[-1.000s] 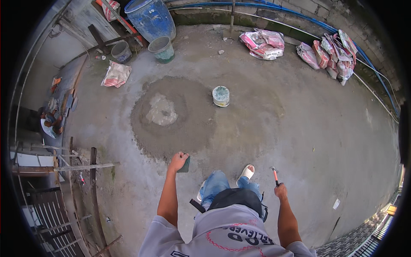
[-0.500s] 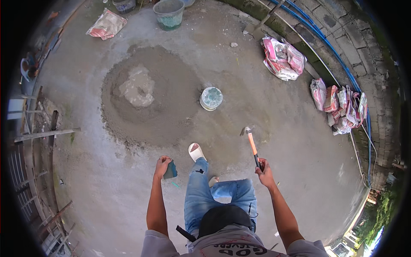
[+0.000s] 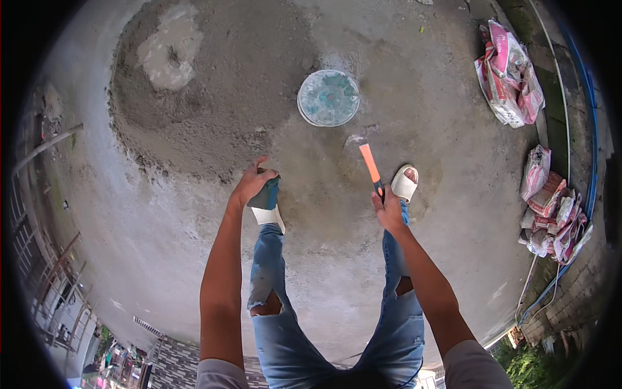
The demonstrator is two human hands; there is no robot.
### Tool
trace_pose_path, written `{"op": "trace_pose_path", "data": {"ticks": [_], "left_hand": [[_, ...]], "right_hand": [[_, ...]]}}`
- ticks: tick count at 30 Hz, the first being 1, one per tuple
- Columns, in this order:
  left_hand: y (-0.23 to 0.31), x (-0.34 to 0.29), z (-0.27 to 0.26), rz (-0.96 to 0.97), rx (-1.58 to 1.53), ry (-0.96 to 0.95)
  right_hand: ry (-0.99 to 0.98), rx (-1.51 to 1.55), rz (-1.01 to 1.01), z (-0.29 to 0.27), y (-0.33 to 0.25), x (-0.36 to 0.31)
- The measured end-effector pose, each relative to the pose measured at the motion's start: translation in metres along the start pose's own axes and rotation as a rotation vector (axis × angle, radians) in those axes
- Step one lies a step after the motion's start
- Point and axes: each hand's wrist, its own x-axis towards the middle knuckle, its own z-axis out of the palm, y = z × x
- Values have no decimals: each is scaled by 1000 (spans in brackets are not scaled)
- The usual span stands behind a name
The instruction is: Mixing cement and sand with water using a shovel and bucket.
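Observation:
My left hand (image 3: pixel 253 185) is closed on a flat dark-teal piece (image 3: pixel 266 193), which hangs above my white slipper (image 3: pixel 267 218); what it is made of I cannot tell. In my right hand (image 3: pixel 389 209) is a hammer (image 3: pixel 370 163), gripped by the black lower end of its orange handle. Its head points away from me and is smeared by motion. Beyond and between the hands stands a round white bucket (image 3: pixel 329 98), its pale top stained teal. Neither hand touches it.
A wide grey mound of sandy mix (image 3: pixel 214 120) with a lighter patch (image 3: pixel 170 48) lies far left. Crumpled pink-and-white sacks (image 3: pixel 510 74) and another pile of sacks (image 3: pixel 555 211) lie right, near blue pipes (image 3: pixel 593 136). A wooden pole (image 3: pixel 55 144) juts in at left.
I have come closer to the bucket, which looks larger, and my feet now stand apart. The hammer and the teal piece stay in my hands. The far buckets have left the view.

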Motion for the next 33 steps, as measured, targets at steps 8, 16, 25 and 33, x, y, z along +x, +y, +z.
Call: {"op": "trace_pose_path", "data": {"ticks": [8, 16, 25, 33], "left_hand": [[-28, 115, 70, -168, -210, 90], [-28, 182, 94, -141, -108, 194], [-28, 193, 111, -117, -335, 193], [-24, 192, 115, 40, -446, 57]], "right_hand": [[75, 176, -323, 13, 10, 95], [-101, -387, -268, -9, 31, 132], [-44, -560, -349, -36, 61, 137], [15, -59, -407, -51, 36, 126]]}}
